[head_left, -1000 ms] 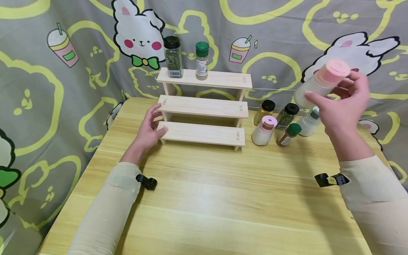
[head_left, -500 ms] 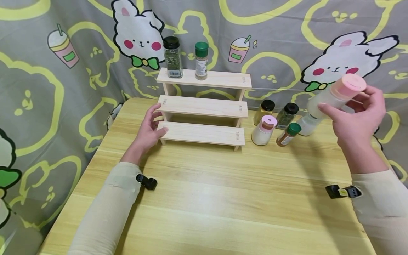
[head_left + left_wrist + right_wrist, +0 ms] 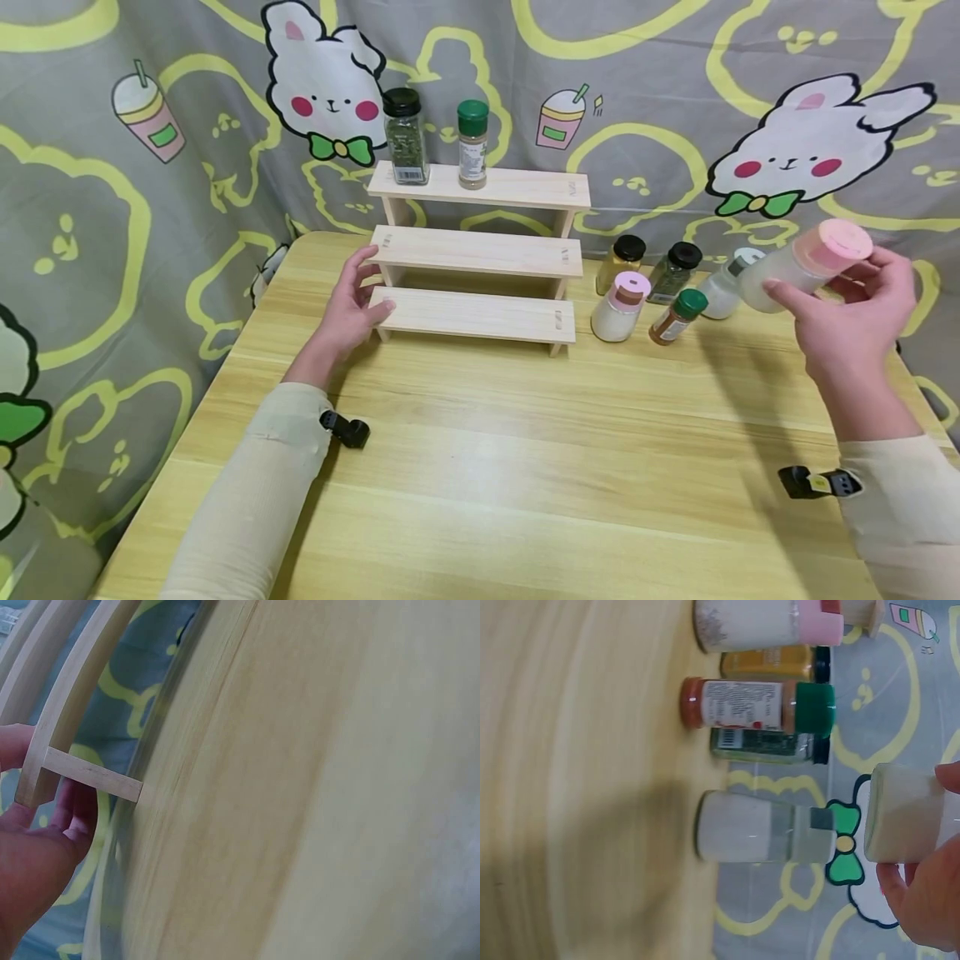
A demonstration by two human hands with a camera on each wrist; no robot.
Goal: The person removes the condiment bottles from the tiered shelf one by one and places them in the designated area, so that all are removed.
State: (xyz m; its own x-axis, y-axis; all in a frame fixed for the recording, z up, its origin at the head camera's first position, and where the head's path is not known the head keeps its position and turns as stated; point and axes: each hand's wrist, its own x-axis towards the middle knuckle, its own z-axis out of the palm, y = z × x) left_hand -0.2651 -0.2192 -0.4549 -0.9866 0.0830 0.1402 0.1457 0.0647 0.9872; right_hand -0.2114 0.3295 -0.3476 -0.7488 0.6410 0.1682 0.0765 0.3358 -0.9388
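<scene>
My right hand (image 3: 858, 325) grips a pink-capped jar (image 3: 780, 271) of white contents, tilted with its cap up to the right, above the table's right side. In the right wrist view the jar's base (image 3: 904, 814) is well off the tabletop. Beside it in the head view stands a jar of white powder with a clear and grey cap (image 3: 722, 292). My left hand (image 3: 345, 304) holds the left end of a three-tier wooden rack (image 3: 472, 315), thumb on the lowest shelf. In the left wrist view, fingers (image 3: 79, 814) curl behind the rack's end.
On the top shelf stand a black-capped herb jar (image 3: 406, 142) and a green-capped spice bottle (image 3: 472, 150). Right of the rack are a pink-lidded jar (image 3: 615, 317), a green-capped bottle (image 3: 671, 325) and two black-capped jars, one yellow (image 3: 617, 271), one green (image 3: 667, 279). A patterned curtain (image 3: 652, 83) hangs behind.
My right hand has come down and to the right with the pink-capped jar, which now leans further over. The left hand and the rack have stayed put.
</scene>
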